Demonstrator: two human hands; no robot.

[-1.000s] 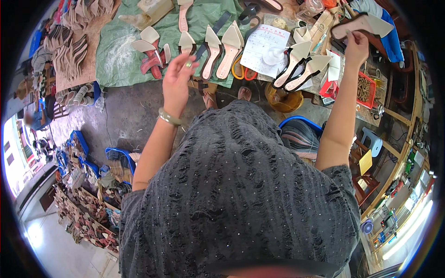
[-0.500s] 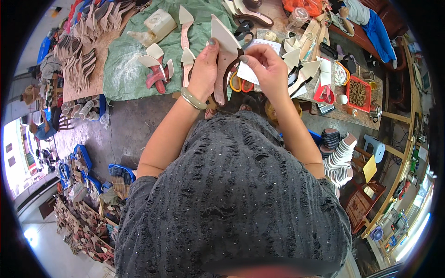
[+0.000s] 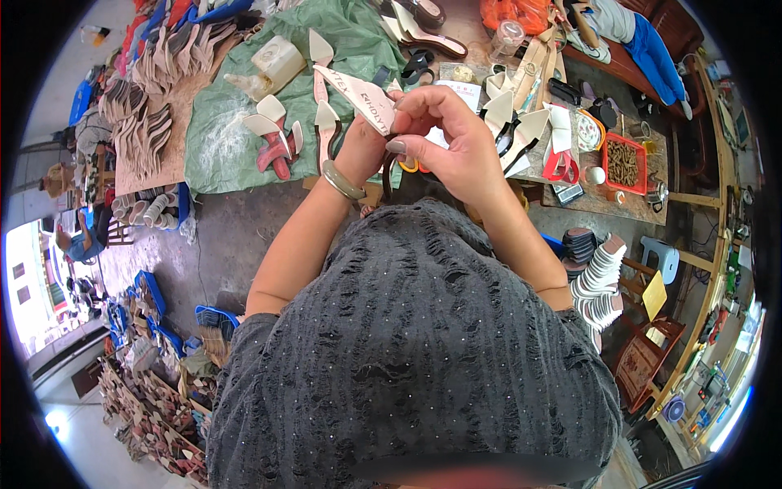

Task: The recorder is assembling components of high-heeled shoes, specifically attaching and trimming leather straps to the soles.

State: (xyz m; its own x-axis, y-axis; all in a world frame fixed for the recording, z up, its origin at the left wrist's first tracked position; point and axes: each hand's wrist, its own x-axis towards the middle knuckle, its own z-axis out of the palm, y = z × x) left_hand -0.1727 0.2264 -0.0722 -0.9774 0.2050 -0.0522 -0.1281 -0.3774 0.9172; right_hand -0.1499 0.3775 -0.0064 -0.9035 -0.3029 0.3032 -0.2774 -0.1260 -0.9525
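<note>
My left hand [image 3: 360,153], with a bangle at its wrist, is closed around a shoe insole [image 3: 352,91]. The insole's pointed pale toe piece is tilted so that its printed face shows; most of the brown part is hidden behind my hands. My right hand [image 3: 454,145] pinches the edge of that toe piece near its base, thumb and index finger together. Just beyond my left hand, similar insoles [image 3: 327,116] with pale toes lie on a green sheet [image 3: 213,167]. Right of my right hand are more pale-toed insoles [image 3: 531,126], dark along their edges.
A cloudy plastic bottle [image 3: 278,59] and red pieces with pale tips [image 3: 275,156] lie on the sheet. To the right are red-handled scissors [image 3: 560,167] and a red basket [image 3: 644,181]. Stacked insoles [image 3: 183,53] cover the left table. A person in blue trousers [image 3: 656,61] is far right.
The insole has been turned from nearly upright to leaning left, bringing the printed face into view. My right hand has come in against its edge, from slightly apart.
</note>
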